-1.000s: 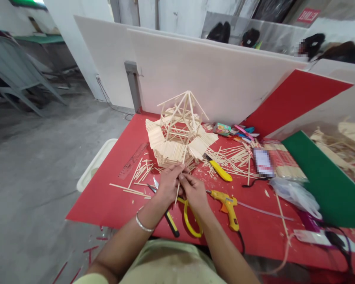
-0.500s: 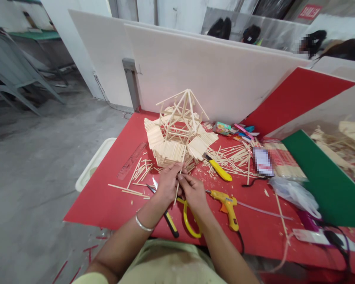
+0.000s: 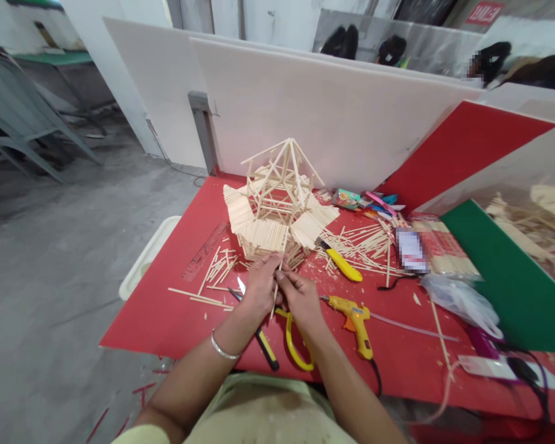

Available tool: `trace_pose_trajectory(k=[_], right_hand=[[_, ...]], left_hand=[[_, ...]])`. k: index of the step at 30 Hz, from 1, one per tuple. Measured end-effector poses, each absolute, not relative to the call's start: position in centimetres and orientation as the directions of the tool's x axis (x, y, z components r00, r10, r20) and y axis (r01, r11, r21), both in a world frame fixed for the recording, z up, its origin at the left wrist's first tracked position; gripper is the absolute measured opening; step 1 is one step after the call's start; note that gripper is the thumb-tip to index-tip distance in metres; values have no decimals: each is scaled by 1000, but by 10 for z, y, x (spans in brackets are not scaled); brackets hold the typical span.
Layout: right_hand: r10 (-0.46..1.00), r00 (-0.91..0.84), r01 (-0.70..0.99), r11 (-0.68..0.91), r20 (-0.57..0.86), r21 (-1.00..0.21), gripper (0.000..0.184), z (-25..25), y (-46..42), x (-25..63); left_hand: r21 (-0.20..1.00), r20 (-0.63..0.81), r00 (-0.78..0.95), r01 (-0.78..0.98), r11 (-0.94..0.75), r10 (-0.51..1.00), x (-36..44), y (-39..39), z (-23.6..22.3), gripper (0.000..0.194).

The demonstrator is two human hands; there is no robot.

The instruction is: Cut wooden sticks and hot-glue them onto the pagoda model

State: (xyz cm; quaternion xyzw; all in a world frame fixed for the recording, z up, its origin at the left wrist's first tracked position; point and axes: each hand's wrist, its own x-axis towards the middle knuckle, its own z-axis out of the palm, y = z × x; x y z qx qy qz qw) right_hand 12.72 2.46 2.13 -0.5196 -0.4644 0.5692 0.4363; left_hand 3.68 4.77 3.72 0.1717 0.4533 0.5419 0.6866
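Both hands meet at the front of a small house model (image 3: 277, 206) built from thin wooden sticks on a red table (image 3: 176, 320). My left hand (image 3: 258, 291) and my right hand (image 3: 298, 298) pinch one thin wooden stick (image 3: 274, 296) between their fingertips, held nearly upright just in front of the model. A silver bangle circles my left wrist. Under my hands lie yellow-handled scissors (image 3: 296, 345) and a black-and-yellow knife (image 3: 259, 333).
A yellow glue gun (image 3: 356, 317) lies right of my hands, a yellow cutter (image 3: 342, 265) beyond it. Loose sticks (image 3: 217, 271) and a ruler (image 3: 207, 251) lie to the left. White boards stand behind; red and green sheets, a plastic bag and cables are at right.
My hands stay together on the stick and shift only slightly; the view drifts a little.
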Motion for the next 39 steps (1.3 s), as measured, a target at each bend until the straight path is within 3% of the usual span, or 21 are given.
trace_pose_trajectory(k=[39], right_hand=[[980,-128,-22,-155,-151,-988,36,19,26,119]], left_hand=[[717,-422,54,-590,370,905,24,52,32,32]])
